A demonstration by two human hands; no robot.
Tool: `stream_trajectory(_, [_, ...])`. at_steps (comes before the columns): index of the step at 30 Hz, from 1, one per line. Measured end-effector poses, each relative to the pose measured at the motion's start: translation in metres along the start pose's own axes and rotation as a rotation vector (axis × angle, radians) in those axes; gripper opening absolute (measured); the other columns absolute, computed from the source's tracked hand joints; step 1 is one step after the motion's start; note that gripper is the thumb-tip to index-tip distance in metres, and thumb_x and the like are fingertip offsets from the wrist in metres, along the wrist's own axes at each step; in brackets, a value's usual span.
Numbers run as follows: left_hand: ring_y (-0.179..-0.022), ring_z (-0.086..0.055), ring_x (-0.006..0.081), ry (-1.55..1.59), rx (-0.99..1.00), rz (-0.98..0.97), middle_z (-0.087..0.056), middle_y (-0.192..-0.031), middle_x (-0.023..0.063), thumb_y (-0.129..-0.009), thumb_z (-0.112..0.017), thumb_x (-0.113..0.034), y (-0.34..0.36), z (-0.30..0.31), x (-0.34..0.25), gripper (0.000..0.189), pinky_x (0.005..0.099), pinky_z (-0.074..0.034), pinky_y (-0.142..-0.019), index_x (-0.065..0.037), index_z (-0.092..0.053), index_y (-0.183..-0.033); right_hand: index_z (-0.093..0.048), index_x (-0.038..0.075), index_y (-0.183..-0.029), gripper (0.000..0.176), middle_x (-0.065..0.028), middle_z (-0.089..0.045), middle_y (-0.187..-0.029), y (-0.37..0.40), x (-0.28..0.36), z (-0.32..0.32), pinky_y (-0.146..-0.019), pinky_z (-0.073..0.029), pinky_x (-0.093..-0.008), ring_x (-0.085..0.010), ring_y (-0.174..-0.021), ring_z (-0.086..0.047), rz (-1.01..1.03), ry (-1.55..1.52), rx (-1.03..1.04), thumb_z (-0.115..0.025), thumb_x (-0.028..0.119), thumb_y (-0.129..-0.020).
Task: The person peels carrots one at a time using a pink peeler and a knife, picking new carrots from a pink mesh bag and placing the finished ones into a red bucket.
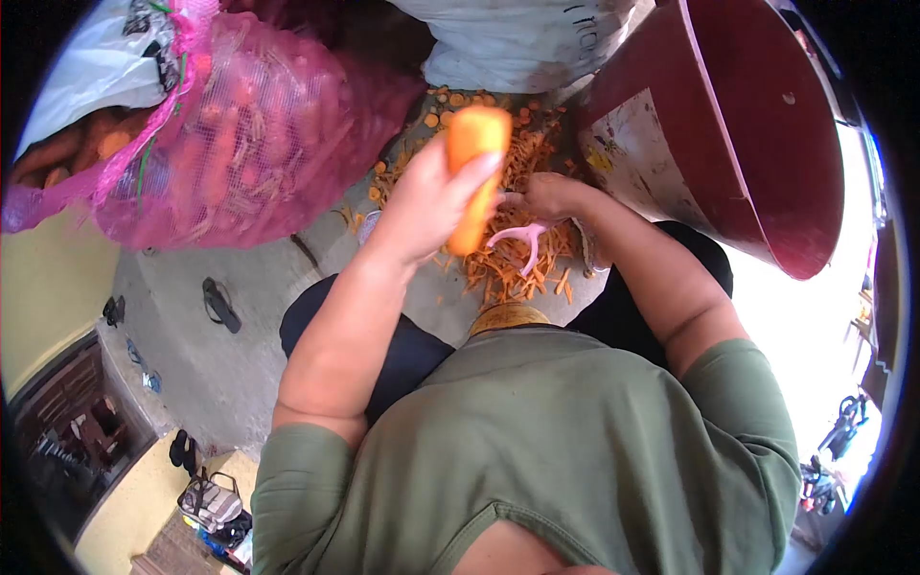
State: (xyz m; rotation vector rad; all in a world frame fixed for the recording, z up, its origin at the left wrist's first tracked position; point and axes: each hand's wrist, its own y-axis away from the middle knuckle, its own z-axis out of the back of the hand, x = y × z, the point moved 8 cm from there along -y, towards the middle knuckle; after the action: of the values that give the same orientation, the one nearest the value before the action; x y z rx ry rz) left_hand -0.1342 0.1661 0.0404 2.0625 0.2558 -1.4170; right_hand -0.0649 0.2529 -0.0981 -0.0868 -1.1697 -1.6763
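My left hand is closed around a thick orange carrot, held up nearly upright in the view and slightly blurred. To its right, my right hand grips a pink Y-shaped peeler, whose forked head points down and left, apart from the carrot. The handle is mostly hidden by my fingers. Beneath both hands a heap of orange carrot peelings covers the floor between my knees. Round cut carrot ends are scattered at the far side of the heap.
A pink mesh sack full of carrots bulges at the upper left, beside a white sack. Another white sack stands at the far side. A large dark red tub tilts at the upper right. A sandal lies on the concrete floor.
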Motion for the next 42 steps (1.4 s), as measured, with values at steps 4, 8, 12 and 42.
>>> stream_trajectory(4, [-0.103, -0.043, 0.0139, 0.458, 0.480, -0.511, -0.042, -0.115, 0.0101, -0.082, -0.050, -0.008, 0.018, -0.099, -0.126, 0.051, 0.0279, -0.037, -0.086, 0.000, -0.024, -0.126, -0.058, -0.005, -0.074, 0.050, -0.0211, -0.057, -0.070, 0.031, 0.032, 0.011, -0.064, -0.042, -0.0404, -0.0326, -0.069, -0.056, 0.270, -0.161, -0.334, -0.050, 0.044, -0.080])
stream_trajectory(8, [-0.098, -0.049, 0.0183, -0.163, 0.309, -0.638, -0.048, -0.108, 0.0115, -0.076, -0.058, -0.007, 0.060, -0.091, -0.166, 0.040, 0.0283, -0.042, -0.079, 0.000, -0.043, -0.112, -0.057, -0.004, -0.082, 0.046, -0.0202, -0.057, -0.072, -0.001, -0.008, 0.002, -0.066, -0.042, -0.0395, -0.0294, -0.071, -0.057, 0.154, 0.010, -0.064, -0.051, 0.042, -0.080])
stream_trajectory(12, [-0.056, -0.051, 0.0056, -0.837, -0.564, -0.713, -0.056, -0.059, 0.0015, -0.072, -0.062, -0.013, 0.077, 0.030, -0.204, 0.015, 0.0217, -0.042, -0.053, 0.000, -0.061, -0.079, -0.056, -0.003, -0.086, 0.044, -0.0205, -0.058, -0.075, 0.018, 0.001, 0.012, -0.068, -0.042, -0.0391, -0.0292, -0.073, -0.058, -0.039, 0.067, 0.139, -0.048, 0.040, -0.081])
stream_trajectory(42, [-0.079, -0.055, 0.0181, -0.645, -1.109, -0.923, -0.055, -0.089, 0.0107, -0.076, -0.061, -0.021, 0.147, 0.123, -0.169, 0.032, 0.0307, -0.045, -0.069, 0.002, -0.052, -0.096, -0.059, 0.001, -0.069, 0.040, -0.0077, -0.054, -0.054, 0.015, 0.007, 0.062, -0.055, -0.042, -0.0320, -0.0167, -0.052, -0.052, 0.005, -0.335, -0.316, -0.059, 0.041, -0.073])
